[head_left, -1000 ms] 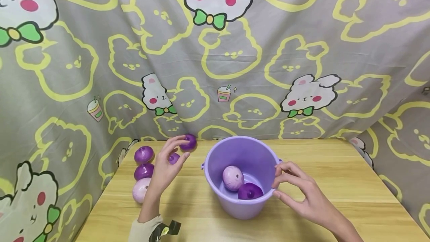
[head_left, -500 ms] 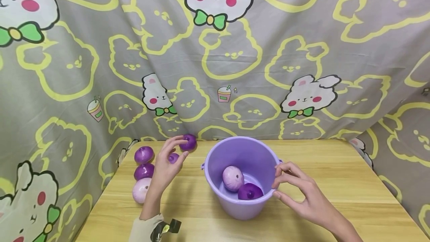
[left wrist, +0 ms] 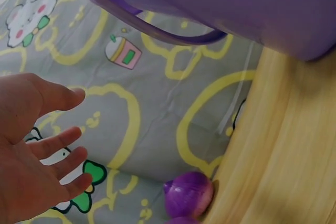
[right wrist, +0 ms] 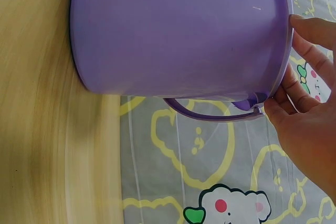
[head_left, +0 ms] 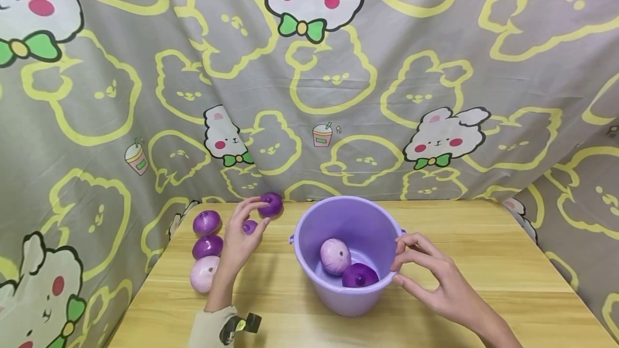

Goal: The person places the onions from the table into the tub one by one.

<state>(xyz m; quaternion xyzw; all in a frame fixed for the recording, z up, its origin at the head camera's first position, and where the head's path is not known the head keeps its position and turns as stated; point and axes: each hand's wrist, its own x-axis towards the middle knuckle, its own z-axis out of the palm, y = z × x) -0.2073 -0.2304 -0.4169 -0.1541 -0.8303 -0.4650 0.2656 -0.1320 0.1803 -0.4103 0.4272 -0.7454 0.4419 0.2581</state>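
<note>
A purple bucket stands upright on the table in the head view. Inside it lie a pale onion and a dark purple onion. My right hand pinches the bucket's right rim between thumb and fingers; the right wrist view shows this hand beside the handle hinge. Left of the bucket, my left hand hovers with loosely bent fingers, holding nothing. Its palm is bare in the left wrist view. Partly behind it is a small purple onion, with another purple onion near its fingertips.
Along the table's left side lie two purple onions and a pale onion in a row. The bucket's handle hangs at its far side. A patterned curtain rises behind the wooden table.
The left forearm has shifted very slightly to the right. The right hand, the bucket and the onions stay in place.
</note>
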